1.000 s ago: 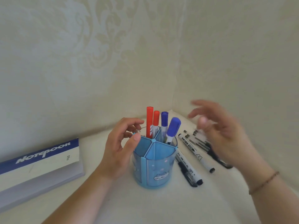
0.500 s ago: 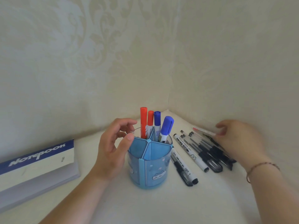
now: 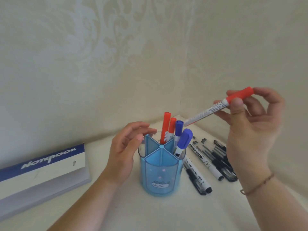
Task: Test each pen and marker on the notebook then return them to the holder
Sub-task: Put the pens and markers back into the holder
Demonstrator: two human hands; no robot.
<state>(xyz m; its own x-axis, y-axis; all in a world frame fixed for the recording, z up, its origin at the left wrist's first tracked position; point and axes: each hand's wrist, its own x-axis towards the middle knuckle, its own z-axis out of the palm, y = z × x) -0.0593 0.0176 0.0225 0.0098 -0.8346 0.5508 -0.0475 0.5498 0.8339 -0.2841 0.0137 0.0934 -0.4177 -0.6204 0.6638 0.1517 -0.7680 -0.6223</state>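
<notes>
Right hand (image 3: 250,130) grip holds red-capped marker (image 3: 221,105), right of frame; left hand (image 3: 124,152) grip curled loose, touching blue holder (image 3: 160,177) rim, centre frame.

We see two cream walls (image 3: 83,64) with a faint damask pattern meeting in a corner behind a pale, off-white surface (image 3: 150,214), all under soft, even light.
</notes>
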